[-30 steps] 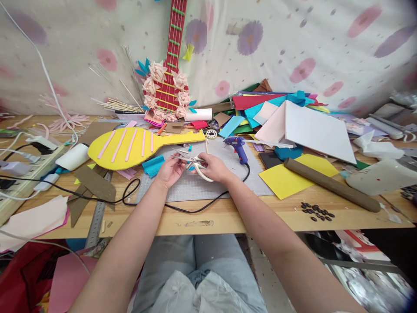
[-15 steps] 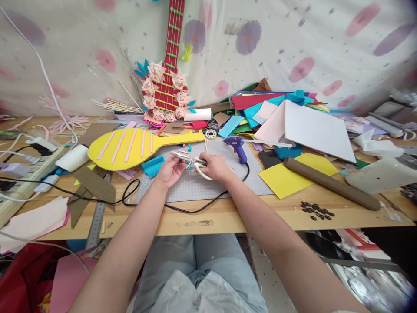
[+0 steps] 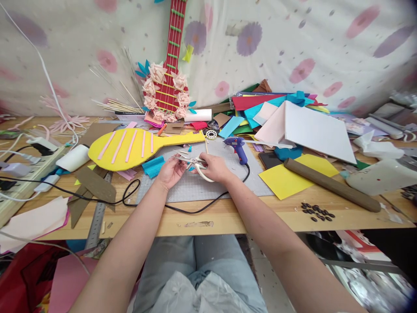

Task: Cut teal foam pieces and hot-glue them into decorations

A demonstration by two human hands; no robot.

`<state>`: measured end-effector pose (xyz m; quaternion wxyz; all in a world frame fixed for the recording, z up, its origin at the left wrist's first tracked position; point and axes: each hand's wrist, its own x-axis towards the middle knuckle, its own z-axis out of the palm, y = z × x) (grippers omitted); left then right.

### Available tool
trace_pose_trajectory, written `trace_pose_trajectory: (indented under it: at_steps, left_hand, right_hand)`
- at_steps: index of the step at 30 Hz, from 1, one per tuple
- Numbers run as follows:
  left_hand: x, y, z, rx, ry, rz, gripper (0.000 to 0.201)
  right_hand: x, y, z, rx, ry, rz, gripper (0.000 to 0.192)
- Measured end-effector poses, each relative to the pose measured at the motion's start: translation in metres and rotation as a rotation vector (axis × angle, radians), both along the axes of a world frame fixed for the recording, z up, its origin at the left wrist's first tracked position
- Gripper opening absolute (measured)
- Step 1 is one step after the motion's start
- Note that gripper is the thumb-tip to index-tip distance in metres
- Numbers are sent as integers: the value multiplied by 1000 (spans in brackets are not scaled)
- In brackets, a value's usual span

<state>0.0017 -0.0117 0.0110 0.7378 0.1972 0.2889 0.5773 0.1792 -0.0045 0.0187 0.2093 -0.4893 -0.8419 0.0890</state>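
Observation:
My right hand (image 3: 215,168) grips a pair of scissors (image 3: 199,169) by its white handles, blades pointing left over the grey cutting mat (image 3: 208,193). Close by the blades, my left hand (image 3: 171,173) is closed in a pinch; what its fingers hold is too small to make out. Bits of blue paper show under the scissors. Behind both hands lies a yellow guitar-shaped cutout (image 3: 127,150) with pink strips across its body. A piece of blue crepe paper (image 3: 153,166) rests beside my left hand, and a blue glue gun (image 3: 237,148) lies right of my right hand.
A red guitar model (image 3: 167,91) with paper roses leans on the back curtain. Coloured sheets and a white board (image 3: 317,130) pile up at right, near a brown roll (image 3: 332,184) and black beads (image 3: 317,211). A black cable (image 3: 192,211) crosses the front; a power strip (image 3: 29,182) stands left.
The scissor blades have opened wider and shifted slightly beside my left fingers. My hands stay in nearly the same place.

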Motion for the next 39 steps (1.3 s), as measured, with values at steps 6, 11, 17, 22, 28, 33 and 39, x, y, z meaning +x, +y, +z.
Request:
trace_pose_trajectory:
  at_steps: [6, 11, 17, 22, 28, 33, 39]
  left_hand:
    - [1, -1, 1, -10, 24, 12, 14]
    - [2, -2, 4, -34, 26, 22, 14]
    - [3, -4, 7, -6, 5, -21, 18]
    - [3, -5, 9, -12, -12, -22, 18]
    - [3, -3, 7, -41, 41, 59, 17]
    - [3, -4, 7, -64, 70, 72, 17]
    - [2, -2, 5, -31, 31, 45, 22]
  right_hand:
    - [0, 0, 0, -23, -18, -30, 38]
    - [1, 1, 1, -26, -50, -55, 39]
    - [2, 3, -1, -18, -70, -149, 41]
    - [5, 6, -2, -33, -13, -252, 42]
    - [14, 14, -5, -83, 87, -444, 41]
    - [21, 18, -7, -95, 158, -468, 40]
    - [14, 8, 1, -124, 110, -84, 41]
